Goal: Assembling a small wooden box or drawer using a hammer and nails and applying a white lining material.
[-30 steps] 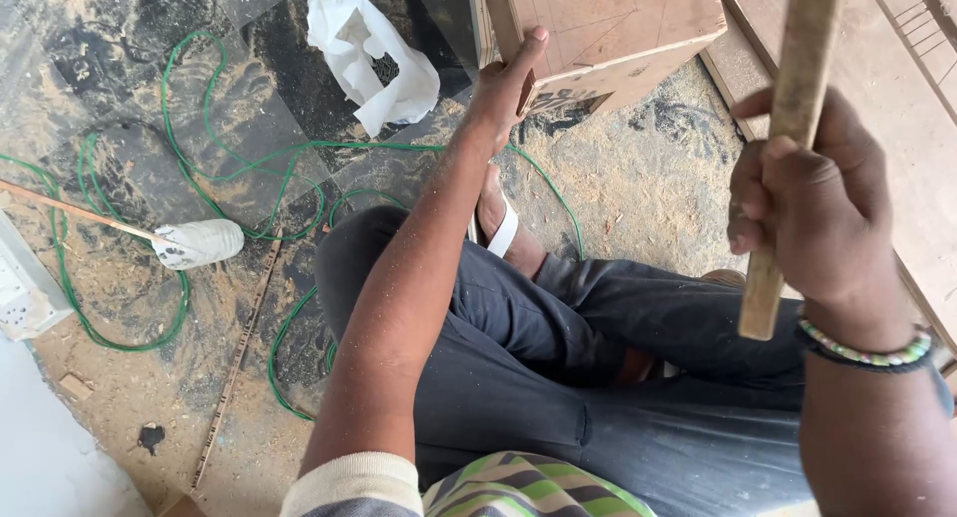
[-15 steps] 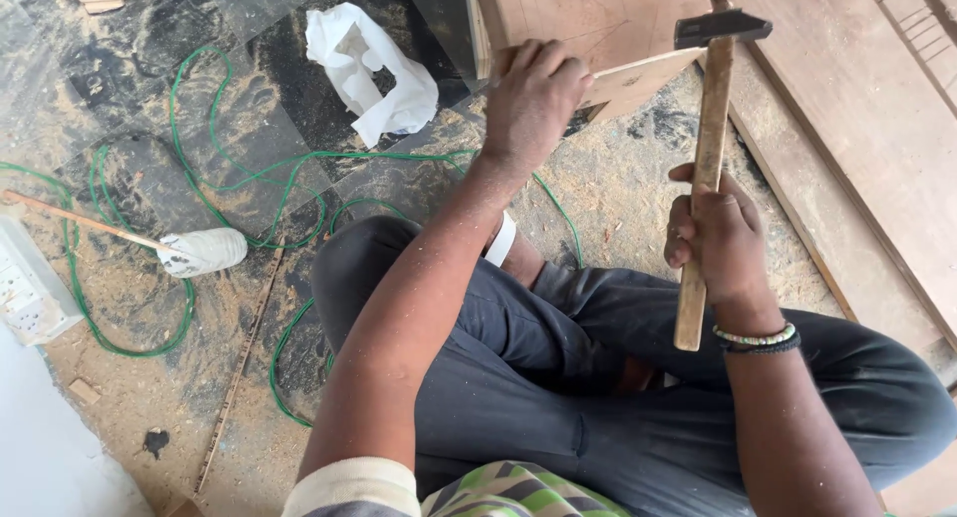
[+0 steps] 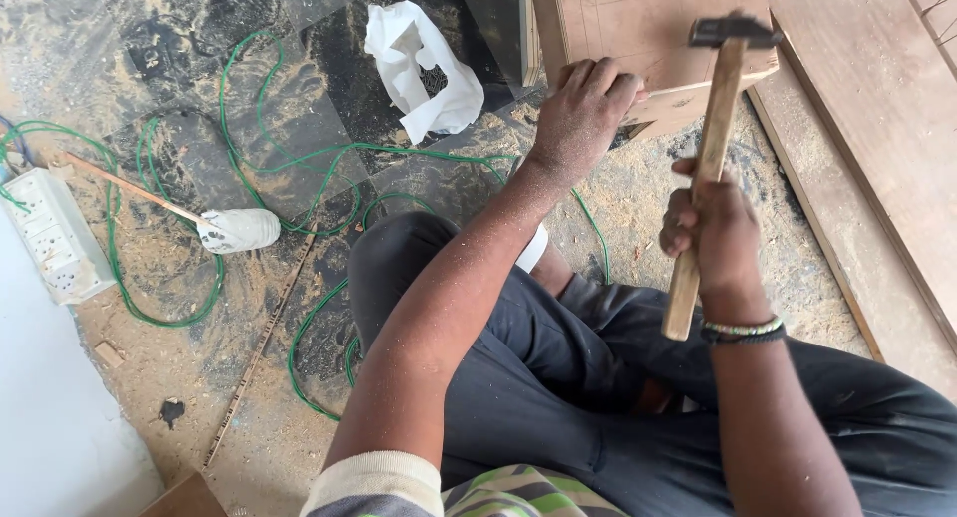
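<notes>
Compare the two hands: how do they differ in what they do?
The right hand is closed around the hammer handle; the left hand lies on the wooden box, fingers at its edge. The right wrist wears a bead bracelet; the left is bare. Both are dusty.

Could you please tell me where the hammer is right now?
In the head view, upper right: the right hand grips the hammer by its wooden handle, its head over the wooden box, beside the left hand.
</notes>
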